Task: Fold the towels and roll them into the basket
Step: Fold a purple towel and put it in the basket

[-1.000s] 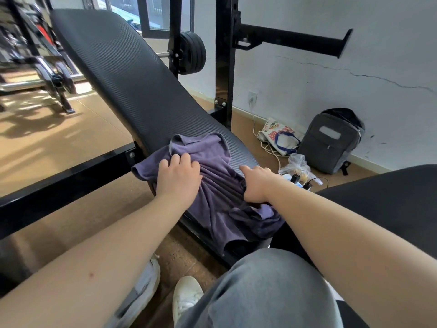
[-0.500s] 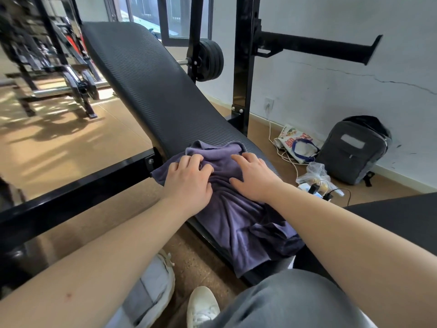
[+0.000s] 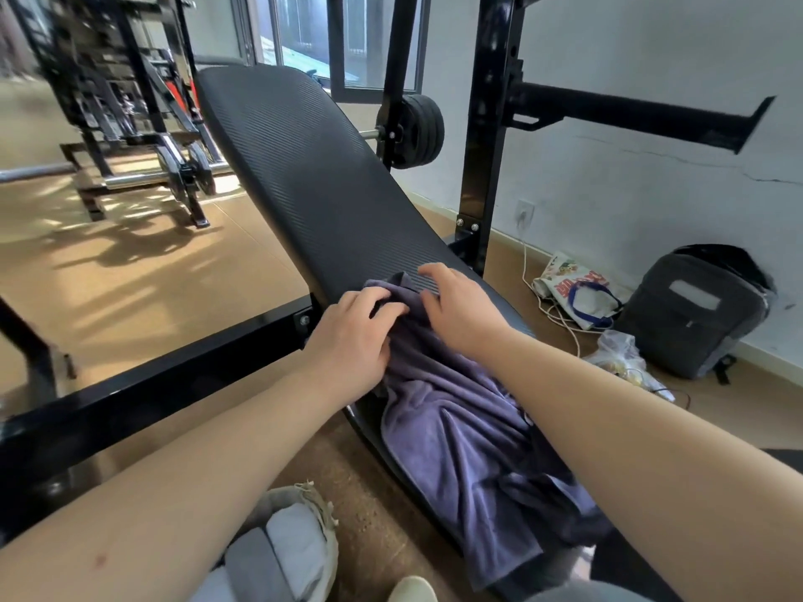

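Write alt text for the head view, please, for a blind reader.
A person's left hand grips the top edge of a crumpled purple towel on an inclined black weight bench while the right hand rests flat on it. A basket of rolled towels sits on the floor.

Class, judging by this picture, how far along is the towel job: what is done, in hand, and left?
Done: rolled grey and white towels sit in the basket. In hand: the purple towel lies crumpled on the bench; the left hand grips its top edge, the right hand rests flat on it. Left: folding, rolling and basketing this towel.
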`<control>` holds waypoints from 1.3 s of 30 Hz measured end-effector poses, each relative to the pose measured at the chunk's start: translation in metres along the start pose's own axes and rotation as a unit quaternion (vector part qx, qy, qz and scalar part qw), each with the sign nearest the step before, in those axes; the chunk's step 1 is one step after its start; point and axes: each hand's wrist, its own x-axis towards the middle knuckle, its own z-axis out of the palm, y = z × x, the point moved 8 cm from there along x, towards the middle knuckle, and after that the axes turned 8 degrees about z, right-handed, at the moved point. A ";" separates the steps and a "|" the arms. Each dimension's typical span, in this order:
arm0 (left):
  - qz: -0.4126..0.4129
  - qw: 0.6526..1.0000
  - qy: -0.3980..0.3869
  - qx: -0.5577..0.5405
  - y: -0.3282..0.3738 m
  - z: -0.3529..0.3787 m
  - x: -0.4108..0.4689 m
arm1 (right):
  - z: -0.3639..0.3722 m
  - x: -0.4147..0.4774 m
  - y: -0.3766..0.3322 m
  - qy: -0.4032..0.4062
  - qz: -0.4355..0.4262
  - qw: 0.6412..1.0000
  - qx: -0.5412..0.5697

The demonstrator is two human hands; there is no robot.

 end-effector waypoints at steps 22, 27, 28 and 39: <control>-0.264 0.963 0.029 -0.047 -0.085 -0.069 -0.011 | -0.047 0.038 -0.008 0.102 0.135 0.980 0.104; -0.313 0.947 0.049 -0.059 -0.105 -0.090 -0.011 | -0.046 0.045 -0.006 0.061 0.205 0.875 0.435; -0.313 0.945 0.059 -0.067 -0.111 -0.093 -0.010 | -0.047 0.050 -0.008 0.066 0.204 0.861 0.462; -0.296 0.954 0.012 -0.050 -0.186 -0.104 0.027 | -0.052 0.134 -0.038 0.126 0.167 0.872 0.442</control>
